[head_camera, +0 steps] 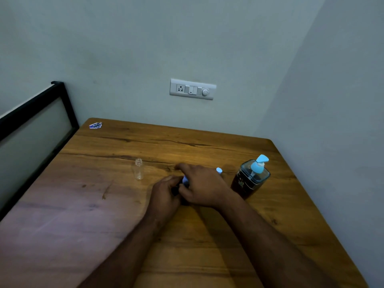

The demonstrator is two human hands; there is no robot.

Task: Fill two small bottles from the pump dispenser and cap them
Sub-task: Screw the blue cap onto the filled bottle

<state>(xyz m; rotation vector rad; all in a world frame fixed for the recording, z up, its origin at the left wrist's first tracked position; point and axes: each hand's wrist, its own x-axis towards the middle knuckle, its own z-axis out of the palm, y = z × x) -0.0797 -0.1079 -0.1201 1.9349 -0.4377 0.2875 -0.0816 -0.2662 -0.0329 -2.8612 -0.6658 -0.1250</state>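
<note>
On the table (207, 256), an open bottle (138, 169) stands left of both hands (187, 188); the pump dispenser (250, 177) stands right; a cap (219, 170), seemingly, lies between.

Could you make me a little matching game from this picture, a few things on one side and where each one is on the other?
Things:
1. clear bottle
2. pump dispenser
3. sticker
4. switch panel

Places:
A. on the wall above the table
B. far left corner of the table
C. standing uncapped, left of the hands
D. at the table's right, beside the right hand

Pairs: 1-C, 2-D, 3-B, 4-A
</note>
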